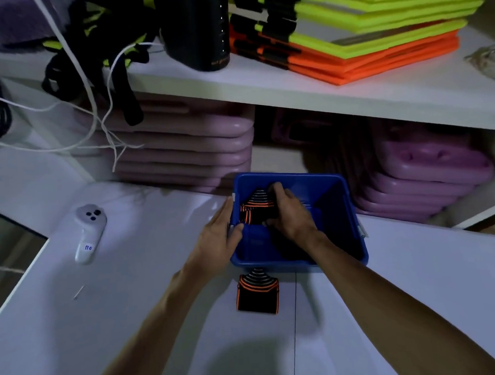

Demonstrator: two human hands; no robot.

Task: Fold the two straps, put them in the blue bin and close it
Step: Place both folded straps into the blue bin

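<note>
Blue plastic bin (336, 200) sits open on the white table (133, 322) in front of you, close to the low shelf; your right hand (289, 213) reaches down inside it, and its curled fingers hold a folded black strap with orange and white stripes (254, 207); that strap is in the left part of the bin, up against the left wall; your left hand (218, 236) rests on the outside of the bin's left wall, with its fingers fairly straight along the rim and the thumb hooked over the edge; so it is steadying the bin, not holding a strap; a second folded black strap with orange and white stripes (257, 295) lies on the table, just beside the near wall of the bin, and no hand touches it; you cannot see a lid on the bin.

Off to the left, well apart from the bin, a small white controller with dark buttons (88, 233) lies on the table; behind the bin, stacks of pink foam pads (187, 150) fill the space under the white shelf (264, 86); on top of that shelf lie flat yellow and orange foam frames (375, 28) beside a tall black bottle (195, 29); thin white cords (93, 109) hang down on the left.
</note>
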